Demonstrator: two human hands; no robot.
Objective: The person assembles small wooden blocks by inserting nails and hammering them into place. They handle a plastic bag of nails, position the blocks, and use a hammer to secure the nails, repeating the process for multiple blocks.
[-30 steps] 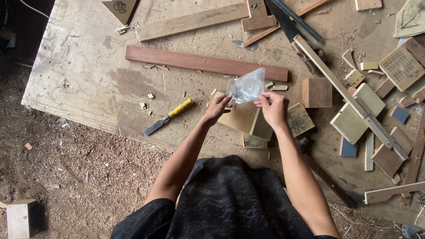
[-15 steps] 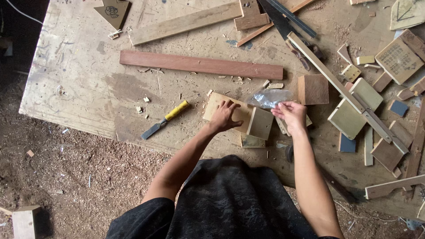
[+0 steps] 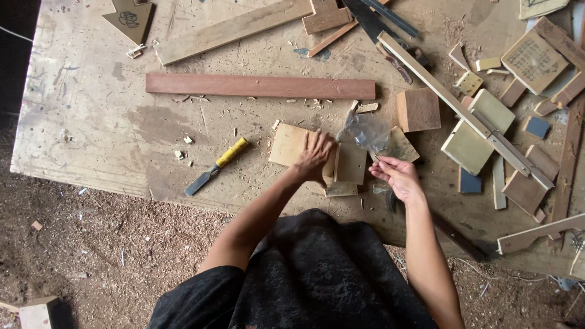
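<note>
My left hand lies flat on a pale wooden board near the table's front edge, fingers spread over it. My right hand is just to the right, fingers pinched together; whether something small is between them cannot be told. A crumpled clear plastic bag lies on the table just above my right hand, apart from it. More small flat wood pieces sit between the two hands.
A yellow-handled chisel lies left of the board. A long reddish plank runs across the table behind. A wood block, a long pale strip and several square offcuts crowd the right side. Sawdust covers the floor.
The plastic bag was held up in both hands, then came down onto the table. My left hand moved onto the wooden board, and my right hand let the bag go and drew back.
</note>
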